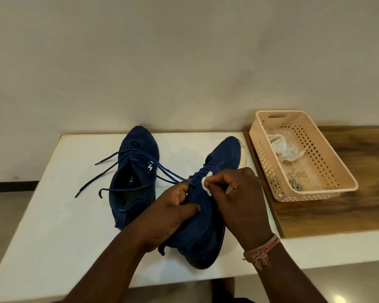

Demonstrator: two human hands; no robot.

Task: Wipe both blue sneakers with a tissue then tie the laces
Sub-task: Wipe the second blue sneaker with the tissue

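Head view: both hands working at the right sneaker (208,219), tilted on its side near the surface's (59,226) front edge. Left hand (171,212) fingers pinching its laces (187,182); right hand (241,197) fingers curling at the tongue. Tying appears underway. Left sneaker (132,178) sitting mid-surface, laces loose; next, likely forming the knot. Tissue (282,149) lying in basket (341,169).
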